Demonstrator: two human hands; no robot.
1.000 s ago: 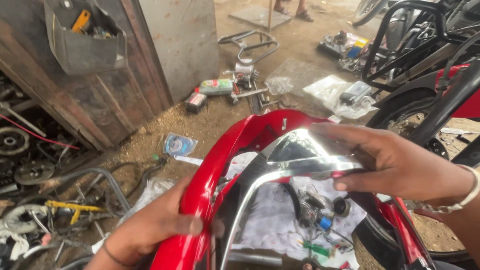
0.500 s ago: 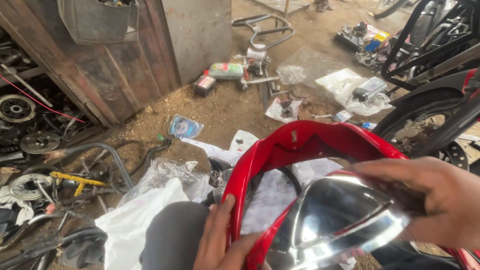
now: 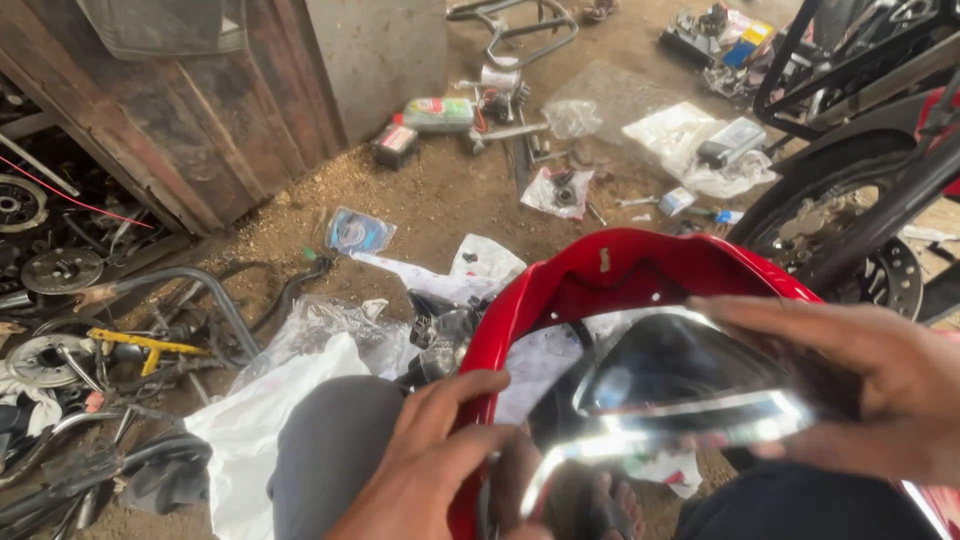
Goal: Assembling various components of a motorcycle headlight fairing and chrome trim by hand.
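A glossy red motorcycle headlight cowl arches in front of me, open side toward me. My left hand grips its left edge near the bottom. My right hand holds a shiny chrome headlight reflector inside the cowl's opening, fingers spread over its upper right side. The reflector's silver rim curves down to the lower left. My grey-trousered knee is under the left hand, and a sandalled foot shows below the reflector.
Dirt floor strewn with plastic bags, small parts, a green bottle and a packet. A motorcycle wheel and frame stand at right. Scrap gears, tubes and a wooden wall fill the left.
The view has tilted down and shifted. The cowl and reflector have dropped lower toward my lap, and my left hand has slid down along the cowl's left edge.
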